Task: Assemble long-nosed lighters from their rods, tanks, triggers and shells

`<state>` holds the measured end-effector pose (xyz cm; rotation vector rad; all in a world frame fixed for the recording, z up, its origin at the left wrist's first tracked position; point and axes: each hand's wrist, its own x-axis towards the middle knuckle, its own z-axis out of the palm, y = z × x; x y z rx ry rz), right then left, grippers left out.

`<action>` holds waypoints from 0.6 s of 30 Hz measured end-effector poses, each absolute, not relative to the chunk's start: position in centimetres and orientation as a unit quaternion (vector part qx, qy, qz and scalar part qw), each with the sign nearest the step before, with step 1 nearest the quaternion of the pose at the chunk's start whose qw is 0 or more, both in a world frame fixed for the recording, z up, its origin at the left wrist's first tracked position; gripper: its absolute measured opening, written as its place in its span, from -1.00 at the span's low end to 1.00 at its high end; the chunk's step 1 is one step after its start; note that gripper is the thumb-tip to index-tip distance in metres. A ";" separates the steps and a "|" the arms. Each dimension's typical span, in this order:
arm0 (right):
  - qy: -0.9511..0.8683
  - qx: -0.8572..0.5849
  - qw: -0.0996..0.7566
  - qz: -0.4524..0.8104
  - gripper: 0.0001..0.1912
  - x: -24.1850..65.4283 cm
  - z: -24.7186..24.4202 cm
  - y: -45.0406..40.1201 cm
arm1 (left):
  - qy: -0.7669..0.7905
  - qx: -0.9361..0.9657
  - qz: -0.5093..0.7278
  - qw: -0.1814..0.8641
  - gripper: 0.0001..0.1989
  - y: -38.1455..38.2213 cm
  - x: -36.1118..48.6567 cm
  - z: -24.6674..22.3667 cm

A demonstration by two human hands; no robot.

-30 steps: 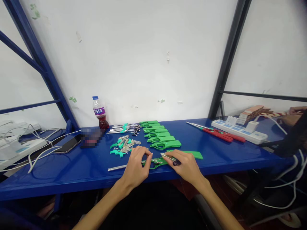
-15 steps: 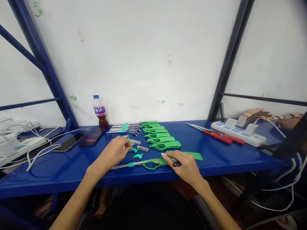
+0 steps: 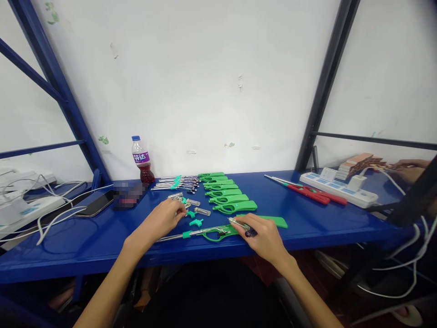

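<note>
A small clear tool (image 3: 241, 223) is pinched in the right hand (image 3: 261, 234), above the near green handle (image 3: 232, 229). By the left hand (image 3: 164, 216), fingertips together, loose parts (image 3: 202, 212) are reached; whether one is gripped cannot be told.

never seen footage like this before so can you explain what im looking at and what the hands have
This is one camera worn on a person's head, looking forward and down; no robot is involved. The left hand is over a small pile of clear and teal parts. The right hand holds a small clear piece above an opened green handle with a metal tube. Behind lie a row of green handles and a bundle of metal rods. Left are a drink bottle and a phone; right, red lighter-like tools and a power strip.
</note>
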<state>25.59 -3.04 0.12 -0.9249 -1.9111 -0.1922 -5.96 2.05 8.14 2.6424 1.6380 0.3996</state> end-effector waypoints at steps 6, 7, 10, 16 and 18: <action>-0.785 -0.383 0.482 -0.077 -0.83 25.5 0.3 -3.1 | 0.520 0.845 0.124 -0.005 -0.75 1.7 -5.8 8.5; -0.785 -0.382 0.482 -0.076 -0.83 25.5 0.3 -3.1 | 0.518 0.846 0.127 -0.007 -0.74 1.5 -5.8 8.6; -0.789 -0.375 0.481 -0.072 -0.85 25.6 0.3 -3.1 | 0.507 0.850 0.140 -0.012 -0.73 0.9 -5.2 8.8; -0.806 -0.343 0.478 -0.066 -0.84 25.7 0.4 -3.2 | 0.442 0.881 0.168 0.004 -0.73 -1.0 -2.4 8.3; -0.806 -0.336 0.481 -0.071 -0.80 25.7 0.4 -3.2 | 0.415 0.893 0.175 0.009 -0.69 -1.8 -1.3 7.9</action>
